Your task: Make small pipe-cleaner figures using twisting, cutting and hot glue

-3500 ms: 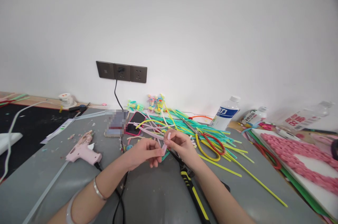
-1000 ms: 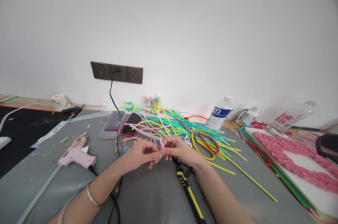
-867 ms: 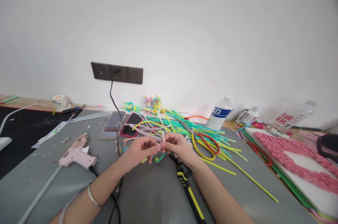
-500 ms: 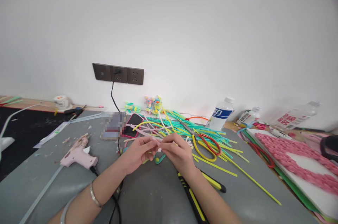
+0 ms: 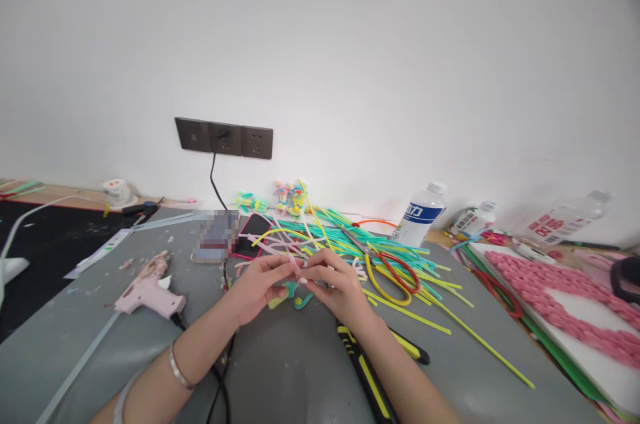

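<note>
The left hand's [image 5: 254,291] and right hand's [image 5: 344,287] fingers [image 5: 323,272] (nearly touching) pinch a pink strip [image 5: 293,263] between them.

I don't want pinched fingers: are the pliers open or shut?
Open, it seems: the pliers have spread handles, one on each side of the right arm. The jaws are hidden.
</note>
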Available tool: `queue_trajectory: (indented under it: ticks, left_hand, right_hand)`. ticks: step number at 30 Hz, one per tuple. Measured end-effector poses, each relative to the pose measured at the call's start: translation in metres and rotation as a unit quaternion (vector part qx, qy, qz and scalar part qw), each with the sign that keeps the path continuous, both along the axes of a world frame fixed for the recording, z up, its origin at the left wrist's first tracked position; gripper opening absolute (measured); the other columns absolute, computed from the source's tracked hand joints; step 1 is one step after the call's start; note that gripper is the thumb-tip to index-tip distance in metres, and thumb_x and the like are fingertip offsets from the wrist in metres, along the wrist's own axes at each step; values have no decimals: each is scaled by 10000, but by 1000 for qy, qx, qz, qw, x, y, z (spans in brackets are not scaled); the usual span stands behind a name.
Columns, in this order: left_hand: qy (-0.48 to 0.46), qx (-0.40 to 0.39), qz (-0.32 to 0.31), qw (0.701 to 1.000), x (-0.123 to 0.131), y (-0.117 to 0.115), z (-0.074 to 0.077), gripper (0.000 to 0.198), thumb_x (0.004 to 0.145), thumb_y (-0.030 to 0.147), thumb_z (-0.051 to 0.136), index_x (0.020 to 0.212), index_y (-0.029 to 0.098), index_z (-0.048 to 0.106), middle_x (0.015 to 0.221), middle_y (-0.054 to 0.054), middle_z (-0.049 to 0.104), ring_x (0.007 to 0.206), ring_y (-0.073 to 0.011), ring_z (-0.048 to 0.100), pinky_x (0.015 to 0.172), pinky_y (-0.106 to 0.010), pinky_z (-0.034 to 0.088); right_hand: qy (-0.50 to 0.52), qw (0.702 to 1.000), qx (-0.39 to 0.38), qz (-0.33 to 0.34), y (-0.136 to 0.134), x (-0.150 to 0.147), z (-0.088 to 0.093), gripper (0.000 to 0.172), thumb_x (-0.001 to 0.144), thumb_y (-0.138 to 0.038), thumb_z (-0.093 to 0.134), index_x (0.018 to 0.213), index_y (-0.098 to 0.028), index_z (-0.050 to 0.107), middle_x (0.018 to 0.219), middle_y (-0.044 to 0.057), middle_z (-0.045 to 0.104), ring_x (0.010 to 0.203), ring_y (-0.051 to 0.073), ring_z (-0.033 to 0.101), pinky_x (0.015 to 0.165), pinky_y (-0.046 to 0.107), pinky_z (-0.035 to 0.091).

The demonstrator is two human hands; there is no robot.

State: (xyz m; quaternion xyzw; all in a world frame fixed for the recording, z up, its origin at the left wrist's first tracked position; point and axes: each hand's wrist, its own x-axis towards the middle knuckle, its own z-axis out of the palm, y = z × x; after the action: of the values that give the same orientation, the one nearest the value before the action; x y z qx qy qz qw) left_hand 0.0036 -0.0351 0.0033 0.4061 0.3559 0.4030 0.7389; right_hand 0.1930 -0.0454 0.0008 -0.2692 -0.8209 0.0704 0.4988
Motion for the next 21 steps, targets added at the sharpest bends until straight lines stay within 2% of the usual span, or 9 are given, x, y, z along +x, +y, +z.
queue_trajectory:
  ticks: [3, 9, 17, 21]
  left_hand:
    - [3, 12, 5, 1000, 0, 0, 1, 351, 642, 434, 884, 809, 143, 781, 836, -73, 653, 771, -136, 568, 521, -169, 408]
    - [11, 33, 7, 999, -1, -1, 3, 346, 667, 436, 870, 837, 144, 797, 852, -87, 683, 775, -138, 586, 532, -162, 420]
    - [15, 48, 3, 999, 0, 0, 2, 354, 665, 453, 868, 806, 137, 795, 775, -54, 676, 704, -113, 571, 630, -199, 472]
    - [27, 55, -17, 998, 0, 0, 1, 359, 645, 455, 877, 750, 124, 785, 727, -45, 667, 666, -106, 562, 641, -213, 472]
  right_hand:
    - [22, 999, -35, 6, -1, -3, -1, 96, 928, -171, 617, 919, -242, 680, 859, 51, 628, 780, 171, 629, 668, 295, 504]
    - [98, 978, -182, 40, -2, -8, -4, 55, 918, -214, 628, 869, -220, 652, 832, 46, 640, 730, 163, 588, 621, 280, 462]
    - [165, 936, -297, 95, 5, -5, -6, 208, 890, -407, 680, 829, -208, 667, 799, 43, 618, 732, 169, 577, 632, 292, 474]
    - [182, 906, -359, 134, 5, -7, -6, 240, 860, -424, 715, 832, -206, 619, 814, 20, 584, 722, 152, 572, 658, 303, 487]
